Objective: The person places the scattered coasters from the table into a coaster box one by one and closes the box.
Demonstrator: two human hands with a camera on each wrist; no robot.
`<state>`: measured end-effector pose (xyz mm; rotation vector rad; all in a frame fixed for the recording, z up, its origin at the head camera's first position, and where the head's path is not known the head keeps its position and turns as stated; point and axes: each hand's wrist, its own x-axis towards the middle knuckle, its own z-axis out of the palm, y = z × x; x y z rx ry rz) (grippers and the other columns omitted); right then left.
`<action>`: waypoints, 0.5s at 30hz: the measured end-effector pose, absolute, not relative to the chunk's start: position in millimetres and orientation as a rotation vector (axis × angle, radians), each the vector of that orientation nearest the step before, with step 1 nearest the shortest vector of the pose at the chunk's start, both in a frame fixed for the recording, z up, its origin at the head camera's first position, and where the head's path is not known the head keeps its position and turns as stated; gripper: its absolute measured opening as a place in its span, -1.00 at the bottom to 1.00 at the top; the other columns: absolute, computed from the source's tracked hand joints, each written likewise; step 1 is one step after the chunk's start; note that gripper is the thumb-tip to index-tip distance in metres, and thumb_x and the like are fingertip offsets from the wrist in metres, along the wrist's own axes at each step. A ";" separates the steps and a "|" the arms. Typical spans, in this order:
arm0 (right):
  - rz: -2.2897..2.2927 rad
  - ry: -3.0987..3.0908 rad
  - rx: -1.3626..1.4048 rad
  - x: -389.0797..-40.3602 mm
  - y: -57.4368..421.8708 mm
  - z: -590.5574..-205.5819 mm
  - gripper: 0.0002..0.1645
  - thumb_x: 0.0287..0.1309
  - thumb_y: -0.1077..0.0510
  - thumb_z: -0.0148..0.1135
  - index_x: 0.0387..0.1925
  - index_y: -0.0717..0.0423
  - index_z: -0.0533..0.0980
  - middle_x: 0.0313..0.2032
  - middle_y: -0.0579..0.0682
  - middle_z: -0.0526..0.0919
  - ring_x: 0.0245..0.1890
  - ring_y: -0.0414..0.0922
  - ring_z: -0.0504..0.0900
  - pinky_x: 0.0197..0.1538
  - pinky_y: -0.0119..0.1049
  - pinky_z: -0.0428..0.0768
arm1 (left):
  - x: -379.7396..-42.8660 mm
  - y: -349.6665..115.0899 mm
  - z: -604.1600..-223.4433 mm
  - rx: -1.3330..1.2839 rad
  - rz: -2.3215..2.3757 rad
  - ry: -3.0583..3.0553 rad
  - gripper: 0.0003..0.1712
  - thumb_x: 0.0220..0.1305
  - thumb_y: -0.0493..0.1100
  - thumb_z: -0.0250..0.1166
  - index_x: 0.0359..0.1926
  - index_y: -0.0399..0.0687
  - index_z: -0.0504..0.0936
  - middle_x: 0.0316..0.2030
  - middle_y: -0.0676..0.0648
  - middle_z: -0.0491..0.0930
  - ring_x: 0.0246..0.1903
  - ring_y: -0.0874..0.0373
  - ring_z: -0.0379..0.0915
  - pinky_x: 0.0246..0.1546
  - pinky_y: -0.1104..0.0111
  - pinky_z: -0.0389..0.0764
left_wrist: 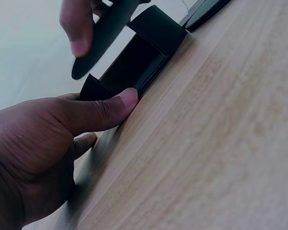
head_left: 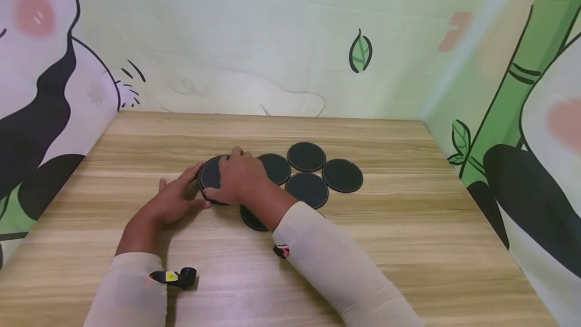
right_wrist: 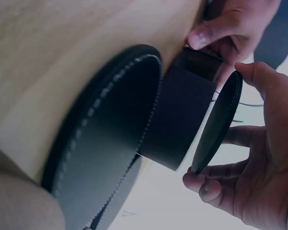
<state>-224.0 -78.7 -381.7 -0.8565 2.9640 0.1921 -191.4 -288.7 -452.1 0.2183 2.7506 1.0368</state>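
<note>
My right hand [head_left: 242, 178] pinches a round black coaster [right_wrist: 218, 124] by its edges, thumb on one side and fingers on the other. The coaster is tilted over a black open-topped coaster holder [right_wrist: 177, 110] with a cut-out in its wall. My left hand [head_left: 174, 201] grips that holder at its left side, the thumb [left_wrist: 127, 98] at the lower edge of the cut-out. In the left wrist view the inside of the holder [left_wrist: 156, 28] looks dark. From the head view, the held coaster [head_left: 210, 173] covers the holder.
Several more black coasters [head_left: 306, 191] with stitched rims lie flat on the wooden table [head_left: 386, 246], right of the holder. One coaster [head_left: 254, 218] is partly hidden by the right forearm. A printed wall panel [head_left: 272, 39] rises behind the table.
</note>
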 end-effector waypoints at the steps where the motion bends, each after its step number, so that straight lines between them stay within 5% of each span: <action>1: 0.208 2.967 -0.857 -224.2 -80.4 -383.2 0.07 0.37 -0.66 0.02 0.54 -0.01 0.46 0.31 0.14 0.55 0.18 -0.03 0.69 0.09 -0.15 0.82 | -191.2 -289.0 -452.2 0.217 1.032 2.752 0.25 0.43 0.08 0.49 0.81 0.10 -0.17 0.74 -0.41 -0.08 0.70 -0.53 -0.17 0.59 -0.48 -0.69; 15: 0.364 2.998 -0.840 -226.7 -88.0 -393.0 0.12 0.44 -0.71 -0.18 0.61 -0.02 0.39 0.32 0.13 0.55 0.20 -0.05 0.70 0.13 -0.14 0.82 | -192.7 -290.2 -451.0 0.240 1.020 2.757 0.26 0.44 0.12 0.48 0.81 0.07 -0.19 0.74 -0.42 -0.08 0.69 -0.55 -0.12 0.56 -0.54 -0.65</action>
